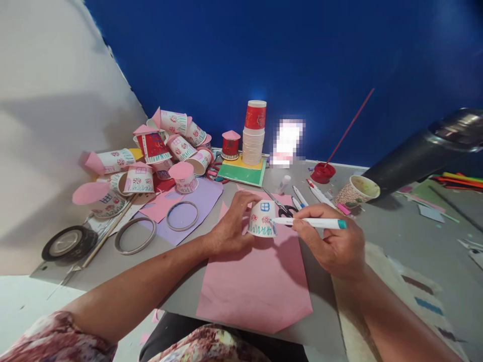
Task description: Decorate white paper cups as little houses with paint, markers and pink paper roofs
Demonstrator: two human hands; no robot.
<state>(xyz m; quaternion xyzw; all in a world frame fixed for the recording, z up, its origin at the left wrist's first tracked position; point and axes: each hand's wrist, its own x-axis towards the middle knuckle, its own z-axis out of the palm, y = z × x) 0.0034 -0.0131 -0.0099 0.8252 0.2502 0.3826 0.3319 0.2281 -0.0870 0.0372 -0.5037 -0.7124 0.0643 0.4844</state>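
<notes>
My left hand is closed around the left side of an upside-down white paper cup, which carries a blue window, pink-red flowers and green grass strokes. In my right hand is a white marker with a green end, its tip at the cup's right side. Whether the tip touches the cup I cannot tell. Below the cup lies a pink paper sheet. Black-handled scissors lie just behind the cup, partly hidden by my right hand and the marker.
Decorated paper cups with pink tops are heaped at the left. Tape rings lie before them. A cup stack stands on a green-and-yellow book. A glue stick, a patterned cup and a dark flask stand farther right.
</notes>
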